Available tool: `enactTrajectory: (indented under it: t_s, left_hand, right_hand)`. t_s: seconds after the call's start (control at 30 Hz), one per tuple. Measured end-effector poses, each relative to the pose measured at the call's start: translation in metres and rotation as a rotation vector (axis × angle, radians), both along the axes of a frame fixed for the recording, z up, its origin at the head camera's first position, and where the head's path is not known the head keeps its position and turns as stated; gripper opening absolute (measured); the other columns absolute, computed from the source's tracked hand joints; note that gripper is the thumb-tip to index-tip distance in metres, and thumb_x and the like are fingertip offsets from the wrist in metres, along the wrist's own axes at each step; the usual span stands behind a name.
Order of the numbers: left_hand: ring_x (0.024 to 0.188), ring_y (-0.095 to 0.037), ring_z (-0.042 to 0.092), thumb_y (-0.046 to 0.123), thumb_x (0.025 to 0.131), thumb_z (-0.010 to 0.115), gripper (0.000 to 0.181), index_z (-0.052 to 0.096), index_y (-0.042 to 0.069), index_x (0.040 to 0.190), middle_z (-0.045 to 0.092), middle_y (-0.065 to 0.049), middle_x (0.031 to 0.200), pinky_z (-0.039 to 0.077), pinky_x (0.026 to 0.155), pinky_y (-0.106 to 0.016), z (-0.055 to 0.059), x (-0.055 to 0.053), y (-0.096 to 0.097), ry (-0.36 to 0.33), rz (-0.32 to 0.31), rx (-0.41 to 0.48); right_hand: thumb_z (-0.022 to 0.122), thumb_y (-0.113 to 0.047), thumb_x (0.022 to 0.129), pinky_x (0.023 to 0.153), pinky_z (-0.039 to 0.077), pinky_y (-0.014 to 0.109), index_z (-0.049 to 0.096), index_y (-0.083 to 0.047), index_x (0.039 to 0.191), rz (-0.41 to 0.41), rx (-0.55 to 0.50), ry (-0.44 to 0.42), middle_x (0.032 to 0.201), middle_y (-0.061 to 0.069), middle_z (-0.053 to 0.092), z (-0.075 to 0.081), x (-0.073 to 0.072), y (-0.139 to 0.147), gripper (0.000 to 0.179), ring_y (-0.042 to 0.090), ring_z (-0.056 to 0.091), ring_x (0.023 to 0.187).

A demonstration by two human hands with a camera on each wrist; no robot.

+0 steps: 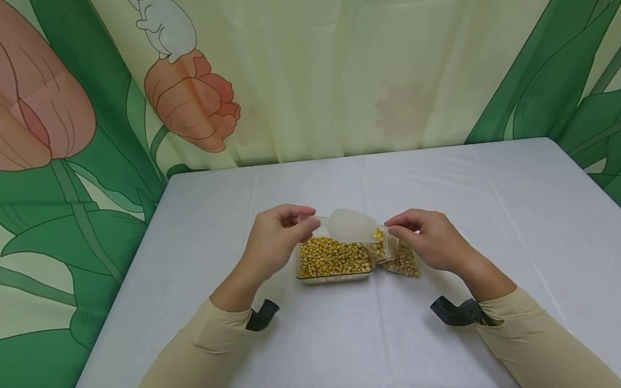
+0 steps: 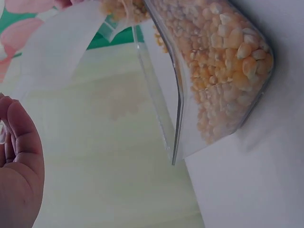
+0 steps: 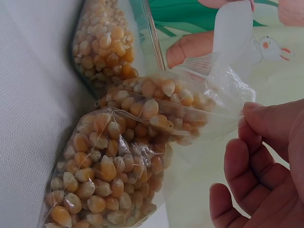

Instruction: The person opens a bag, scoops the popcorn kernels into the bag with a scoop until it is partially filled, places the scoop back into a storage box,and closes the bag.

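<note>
My left hand [image 1: 276, 241] pinches the handle of a translucent white scoop [image 1: 352, 225], whose wide end tilts right over the mouth of a small clear plastic bag [image 1: 380, 246]. Corn kernels show at the scoop's lip. With thumb and forefinger, my right hand [image 1: 432, 239] grips the bag's upper edge; in the right wrist view that bag [image 3: 190, 107] has kernels in its lower part. A clear rectangular container [image 1: 335, 279] full of yellow corn stands below the scoop, left of the bag. The left wrist view shows the scoop [image 2: 59, 47] beside the container's rim [image 2: 179, 109].
A second clear bag filled with corn [image 1: 406, 264] lies on the white-clothed table [image 1: 321, 349], close by the container's right side. Dark wrist mounts [image 1: 459, 312] stick out from both sleeves. Behind the table hangs a curtain [image 1: 334, 66] printed with flowers and leaves.
</note>
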State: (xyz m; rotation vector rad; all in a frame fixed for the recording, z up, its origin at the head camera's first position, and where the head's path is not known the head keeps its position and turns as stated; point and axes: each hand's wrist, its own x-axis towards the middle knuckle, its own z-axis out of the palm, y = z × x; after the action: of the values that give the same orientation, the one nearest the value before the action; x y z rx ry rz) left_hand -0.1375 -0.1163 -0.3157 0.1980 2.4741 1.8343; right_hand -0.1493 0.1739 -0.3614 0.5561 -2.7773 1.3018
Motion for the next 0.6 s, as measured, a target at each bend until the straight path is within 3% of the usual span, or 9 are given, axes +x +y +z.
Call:
enactTrajectory:
  t_s: [0.17, 0.37, 0.6]
  left_hand:
    - [0.086, -0.037, 0.066, 0.011, 0.091, 0.074, 0.024, 0.072, -0.001, 0.111, 0.066, -0.006, 0.083, 0.058, 0.078, -0.037, 0.003, 0.001, -0.002, -0.016, 0.001, 0.011]
    - [0.082, -0.031, 0.067, 0.010, 0.091, 0.073, 0.022, 0.072, -0.001, 0.111, 0.065, -0.007, 0.084, 0.057, 0.076, -0.031, 0.002, 0.002, -0.005, -0.010, 0.002, 0.022]
    - [0.080, -0.027, 0.067, 0.010, 0.092, 0.073, 0.025, 0.071, -0.004, 0.113, 0.064, -0.007, 0.083, 0.058, 0.076, -0.032, 0.001, 0.001, -0.011, -0.006, 0.002, 0.033]
  right_hand:
    - [0.065, -0.010, 0.098, 0.065, 0.049, 0.031, 0.075, -0.004, 0.108, -0.001, -0.001, 0.004, 0.099, 0.006, 0.072, -0.001, 0.000, 0.000, 0.015, 0.022, 0.061, 0.086]
    - [0.065, -0.010, 0.098, 0.063, 0.048, 0.030, 0.075, -0.004, 0.108, -0.001, -0.003, 0.003, 0.099, 0.006, 0.071, -0.001, -0.001, 0.001, 0.015, 0.022, 0.060, 0.085]
    - [0.065, -0.011, 0.098, 0.063, 0.048, 0.030, 0.075, -0.004, 0.108, -0.003, -0.007, 0.003, 0.099, 0.006, 0.071, 0.000, 0.000, 0.000, 0.015, 0.022, 0.060, 0.086]
